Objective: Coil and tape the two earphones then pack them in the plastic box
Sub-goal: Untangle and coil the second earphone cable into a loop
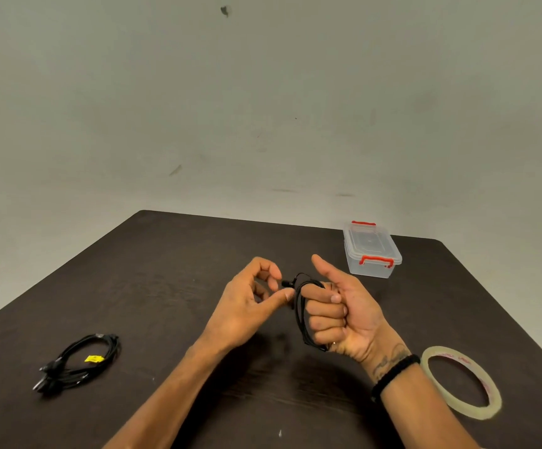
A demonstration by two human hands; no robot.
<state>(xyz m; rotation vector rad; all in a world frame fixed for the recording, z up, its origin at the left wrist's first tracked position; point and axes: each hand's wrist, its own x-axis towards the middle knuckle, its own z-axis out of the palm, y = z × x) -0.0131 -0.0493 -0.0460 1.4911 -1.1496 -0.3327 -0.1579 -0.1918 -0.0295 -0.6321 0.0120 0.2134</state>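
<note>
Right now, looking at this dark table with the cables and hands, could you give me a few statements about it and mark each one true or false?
1. The clear plastic box with red latches has its lid on. True.
2. The black earphone cable is looped around the fingers of the right hand. True.
3. The ring of clear tape sits on the box lid. False: it lies flat on the dark brown table, near the right wrist.
4. The left hand rests flat on the table. False: it is raised, pinching the cable's end.
5. The coiled black earphone with a yellow tag lies on the table, touched by neither hand. True.
</note>
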